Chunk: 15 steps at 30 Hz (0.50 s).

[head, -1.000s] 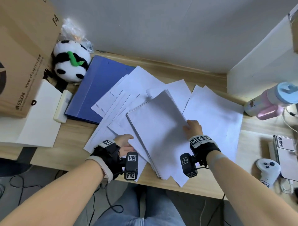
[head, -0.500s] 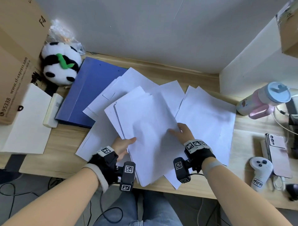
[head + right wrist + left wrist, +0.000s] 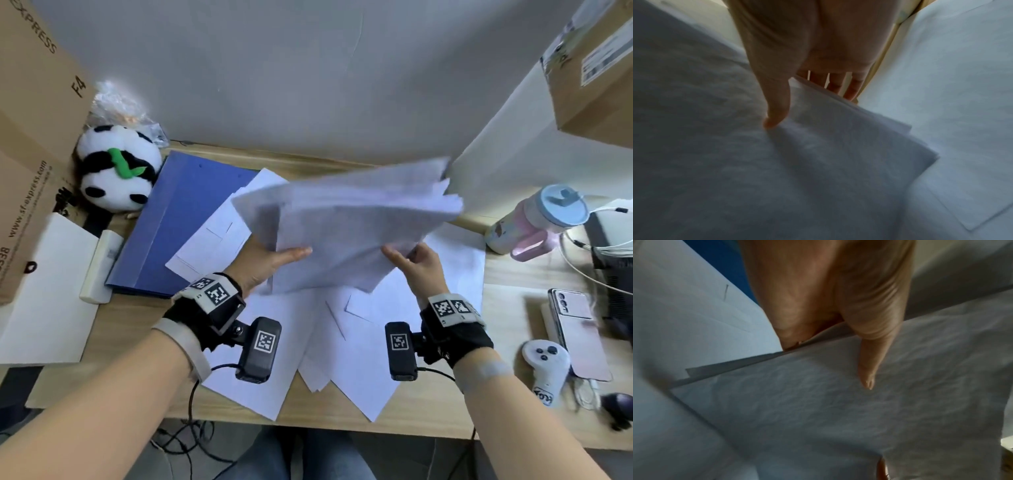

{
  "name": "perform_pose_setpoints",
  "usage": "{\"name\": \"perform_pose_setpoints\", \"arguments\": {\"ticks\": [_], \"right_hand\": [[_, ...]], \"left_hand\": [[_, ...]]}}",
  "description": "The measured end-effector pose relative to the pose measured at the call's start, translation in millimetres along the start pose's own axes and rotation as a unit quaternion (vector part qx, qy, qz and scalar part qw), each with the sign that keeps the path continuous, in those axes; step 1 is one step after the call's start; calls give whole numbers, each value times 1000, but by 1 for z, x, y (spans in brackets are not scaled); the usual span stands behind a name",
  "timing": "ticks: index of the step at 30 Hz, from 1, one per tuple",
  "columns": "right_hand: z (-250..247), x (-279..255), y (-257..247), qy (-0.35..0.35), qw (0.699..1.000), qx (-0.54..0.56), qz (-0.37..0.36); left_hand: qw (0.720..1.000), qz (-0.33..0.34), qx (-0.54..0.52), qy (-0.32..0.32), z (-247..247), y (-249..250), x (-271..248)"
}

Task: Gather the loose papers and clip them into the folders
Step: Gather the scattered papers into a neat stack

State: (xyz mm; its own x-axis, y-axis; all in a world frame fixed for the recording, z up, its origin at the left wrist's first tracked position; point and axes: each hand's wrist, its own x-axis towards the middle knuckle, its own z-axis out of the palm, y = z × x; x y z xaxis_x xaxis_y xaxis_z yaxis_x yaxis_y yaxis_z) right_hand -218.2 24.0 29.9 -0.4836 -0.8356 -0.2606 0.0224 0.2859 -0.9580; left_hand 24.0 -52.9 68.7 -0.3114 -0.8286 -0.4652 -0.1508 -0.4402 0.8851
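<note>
A stack of white papers (image 3: pixel 349 222) is lifted off the desk and tilted, blurred by motion. My left hand (image 3: pixel 270 262) pinches its near left edge, thumb on top (image 3: pixel 867 369) and fingers underneath. My right hand (image 3: pixel 411 260) pinches the near right edge, thumb on top (image 3: pixel 774 116), fingers below. More loose sheets (image 3: pixel 342 342) lie spread on the desk beneath. A blue folder (image 3: pixel 178 222) lies closed at the back left, partly under loose sheets.
A panda plush (image 3: pixel 116 168) and a cardboard box (image 3: pixel 30 137) stand at the left. A pink bottle (image 3: pixel 541 222), a phone (image 3: pixel 575 329), a white controller (image 3: pixel 546 370) and cables lie at the right. The wooden desk (image 3: pixel 507 301) ends at its near edge.
The stack lay on the desk under both hands; it is now raised and swung up to the right, uncovering the sheets below.
</note>
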Motion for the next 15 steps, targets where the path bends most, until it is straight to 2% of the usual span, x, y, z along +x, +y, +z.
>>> {"name": "perform_pose_setpoints", "arguments": {"ticks": [4,7,11,15], "right_hand": [[9,-1,12,-33,999,-39,13],[17,1,14,-31,998,-42,39],[24,3,11,-13,998,-6,63],[26,-5,18,-17,996,-30,86]], "left_hand": [[1000,8,-6,21,3,-15,11],[1000,6,10,24,4,-20,16],[998,-20,46,36,-1,-31,21],[993,-62,103,20,-4,-47,19]]}}
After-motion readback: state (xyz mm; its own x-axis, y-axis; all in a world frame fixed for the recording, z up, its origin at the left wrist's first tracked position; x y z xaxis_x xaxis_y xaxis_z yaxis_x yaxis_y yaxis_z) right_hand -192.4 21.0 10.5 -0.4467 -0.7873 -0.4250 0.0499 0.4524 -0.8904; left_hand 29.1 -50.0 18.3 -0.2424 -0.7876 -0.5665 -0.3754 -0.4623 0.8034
